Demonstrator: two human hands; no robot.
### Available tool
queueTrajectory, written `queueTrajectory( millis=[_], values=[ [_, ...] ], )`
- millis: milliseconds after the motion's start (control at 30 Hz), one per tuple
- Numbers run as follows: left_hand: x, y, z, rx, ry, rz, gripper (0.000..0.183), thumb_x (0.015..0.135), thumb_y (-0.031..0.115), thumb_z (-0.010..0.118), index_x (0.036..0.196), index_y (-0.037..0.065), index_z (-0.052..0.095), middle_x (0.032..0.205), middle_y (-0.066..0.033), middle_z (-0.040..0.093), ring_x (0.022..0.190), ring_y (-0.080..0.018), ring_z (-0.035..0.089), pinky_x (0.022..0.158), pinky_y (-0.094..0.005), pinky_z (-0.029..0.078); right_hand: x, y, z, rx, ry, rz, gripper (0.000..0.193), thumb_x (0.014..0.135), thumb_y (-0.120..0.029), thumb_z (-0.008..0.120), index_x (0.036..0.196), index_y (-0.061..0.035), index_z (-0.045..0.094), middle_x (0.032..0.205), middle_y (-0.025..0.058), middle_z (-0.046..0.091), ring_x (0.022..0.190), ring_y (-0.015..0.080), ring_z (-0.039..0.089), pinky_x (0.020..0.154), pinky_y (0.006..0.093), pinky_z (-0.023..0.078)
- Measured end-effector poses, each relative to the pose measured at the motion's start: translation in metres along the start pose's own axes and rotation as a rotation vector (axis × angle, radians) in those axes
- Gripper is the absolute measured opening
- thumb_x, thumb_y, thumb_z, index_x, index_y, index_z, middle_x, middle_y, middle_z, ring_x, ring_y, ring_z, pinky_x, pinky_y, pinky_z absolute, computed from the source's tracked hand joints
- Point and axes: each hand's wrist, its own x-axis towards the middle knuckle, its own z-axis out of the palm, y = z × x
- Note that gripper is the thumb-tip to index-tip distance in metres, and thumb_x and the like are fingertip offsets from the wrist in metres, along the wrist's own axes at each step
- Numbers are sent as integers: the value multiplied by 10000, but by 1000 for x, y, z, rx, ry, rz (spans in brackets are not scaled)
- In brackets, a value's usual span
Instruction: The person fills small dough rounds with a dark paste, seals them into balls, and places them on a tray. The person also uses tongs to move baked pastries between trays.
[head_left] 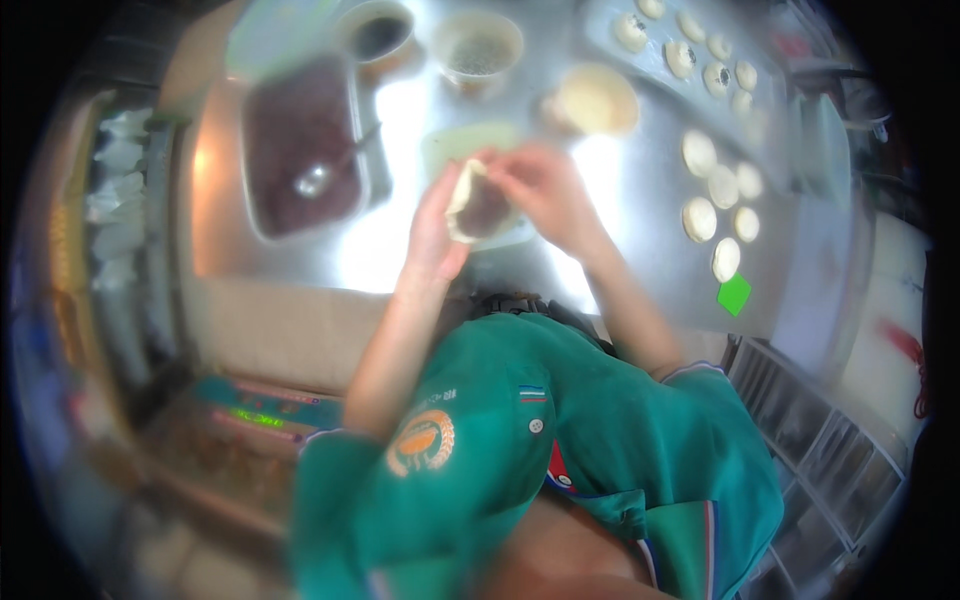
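Cream-coloured round dough wrapper (461,197), twelve o'clock from me, sits in my half-curled left hand (436,228) while my right hand (545,188) pinches its edge, best done lightly, keeping dark reddish-brown filling (485,208) off the rim.

Site: bakery-type kitchen. Steel worktable (662,255) carries dough rounds (722,187) on its right, tray (357,105) of dark filling (295,125) on its left.
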Motion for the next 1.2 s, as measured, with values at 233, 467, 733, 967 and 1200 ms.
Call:
queueTrajectory(
  millis=[233, 467, 733, 967, 1200],
  values=[
    [-2, -2, 0, 29, 90, -42, 409, 1036, 352, 426, 1214, 16, 576, 1147, -99, 638, 1060, -196, 615, 925, -338, 495, -14, -8, 6, -122, 70, -247, 80, 810, -32, 687, 884, -3, 675, 927, 104, 680, 713, 233, 653, 633, 315, 522],
    [4, -3, -2, 24, 141, -82, 423, 1030, 386, 434, 1145, 14, 600, 1065, -104, 654, 986, -204, 639, 879, -360, 518, -9, 5, 13, -201, 33, -122, 144, 789, -27, 695, 932, -31, 686, 876, 100, 632, 728, 249, 661, 662, 342, 531],
    [7, 7, -1, 146, 279, -187, 490, 1008, 461, 444, 1094, 23, 645, 1044, -100, 669, 972, -190, 636, 853, -326, 513, -15, 8, 8, -271, -97, -548, 131, 779, -16, 692, 910, -29, 694, 936, 76, 651, 744, 238, 662, 661, 327, 537],
    [-3, 22, 12, -1, 25, -85, 719, 1005, 598, 206, 1369, 35, 467, 1282, -171, 564, 1240, -276, 525, 1048, -435, 427, -17, -16, -1, -81, 184, -320, 227, 757, 3, 724, 978, -38, 691, 856, 69, 659, 732, 199, 655, 639, 300, 530],
    [4, 1, 23, 139, 255, 73, 557, 1038, 485, 317, 1193, 15, 573, 1082, -91, 633, 1016, -200, 605, 885, -352, 486, -11, 0, 13, -340, 189, -467, 204, 745, -5, 722, 943, -40, 687, 934, 82, 650, 712, 223, 643, 624, 318, 525]
  ],
)
